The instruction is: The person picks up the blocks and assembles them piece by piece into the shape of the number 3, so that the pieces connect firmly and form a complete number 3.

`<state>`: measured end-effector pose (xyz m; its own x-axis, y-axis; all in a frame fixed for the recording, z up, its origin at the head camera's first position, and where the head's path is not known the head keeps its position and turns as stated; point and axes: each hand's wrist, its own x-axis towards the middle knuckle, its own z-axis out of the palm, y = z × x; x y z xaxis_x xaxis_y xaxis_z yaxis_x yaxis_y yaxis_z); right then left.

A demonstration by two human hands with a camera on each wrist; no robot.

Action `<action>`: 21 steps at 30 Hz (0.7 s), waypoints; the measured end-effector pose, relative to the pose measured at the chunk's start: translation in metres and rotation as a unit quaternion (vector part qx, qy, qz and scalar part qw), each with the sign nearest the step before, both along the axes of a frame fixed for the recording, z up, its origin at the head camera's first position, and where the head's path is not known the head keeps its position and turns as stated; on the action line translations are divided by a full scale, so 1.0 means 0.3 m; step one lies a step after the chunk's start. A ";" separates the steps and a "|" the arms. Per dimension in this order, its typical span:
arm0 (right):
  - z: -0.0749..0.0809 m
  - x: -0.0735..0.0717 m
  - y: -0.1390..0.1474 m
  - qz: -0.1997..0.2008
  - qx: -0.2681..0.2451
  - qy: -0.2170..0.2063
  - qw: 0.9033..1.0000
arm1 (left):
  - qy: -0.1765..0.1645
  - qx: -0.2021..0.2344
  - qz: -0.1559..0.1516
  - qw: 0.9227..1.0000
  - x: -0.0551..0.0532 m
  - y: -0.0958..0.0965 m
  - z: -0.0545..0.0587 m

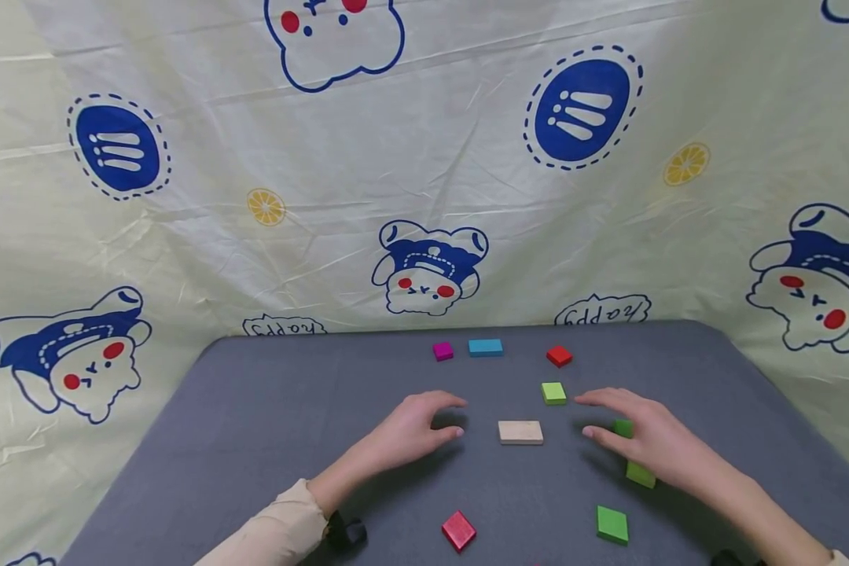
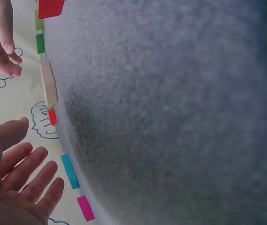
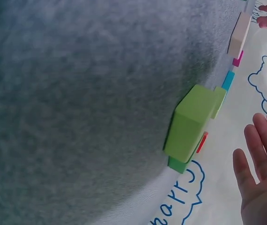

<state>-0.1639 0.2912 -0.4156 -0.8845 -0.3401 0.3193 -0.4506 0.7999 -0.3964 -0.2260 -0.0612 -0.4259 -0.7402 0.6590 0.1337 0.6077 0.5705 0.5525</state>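
Observation:
Both hands are held apart above the dark grey table point(image 1: 269, 440), with nothing in either. A pale wooden block point(image 1: 520, 432) lies flat between them. My left hand point(image 1: 413, 428) is to its left, fingers extended and thumb spread in the left wrist view. On the other side, my right hand point(image 1: 647, 436) has its fingers stretched toward the middle. A light green block point(image 1: 554, 393) sits just left of its fingertips. Beneath that hand, a green block point(image 1: 623, 428) and a yellow-green block point(image 1: 640, 475) are partly covered.
Toward the back edge lie a magenta block point(image 1: 442, 351), a blue block point(image 1: 485, 347) and a red block point(image 1: 559, 356). Nearer the front are a crimson block point(image 1: 459, 531) and another green block point(image 1: 611, 525). A printed cloth point(image 1: 467, 173) hangs behind the table.

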 end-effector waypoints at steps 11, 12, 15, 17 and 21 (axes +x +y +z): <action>-0.016 0.000 0.017 -0.013 -0.014 -0.017 1.000 | -0.063 0.071 -0.007 0.995 -0.029 0.076 -0.019; -0.016 0.000 0.018 -0.014 -0.016 -0.020 1.000 | -0.069 0.075 -0.006 0.995 -0.030 0.085 -0.021; -0.018 0.001 0.018 -0.016 -0.018 -0.028 0.999 | -0.084 0.080 -0.001 0.993 -0.030 0.111 -0.026; -0.018 0.002 0.020 -0.019 -0.020 -0.034 0.999 | -0.092 0.080 -0.002 0.993 -0.029 0.126 -0.027; -0.014 0.004 0.024 -0.022 -0.024 -0.042 0.999 | -0.101 0.075 -0.012 0.992 -0.029 0.149 -0.035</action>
<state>-0.1628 0.2983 -0.4199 -0.9228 -0.2860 0.2583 -0.3787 0.7971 -0.4703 -0.2347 -0.0164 -0.4363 -0.7465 0.6602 0.0823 0.4883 0.4596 0.7418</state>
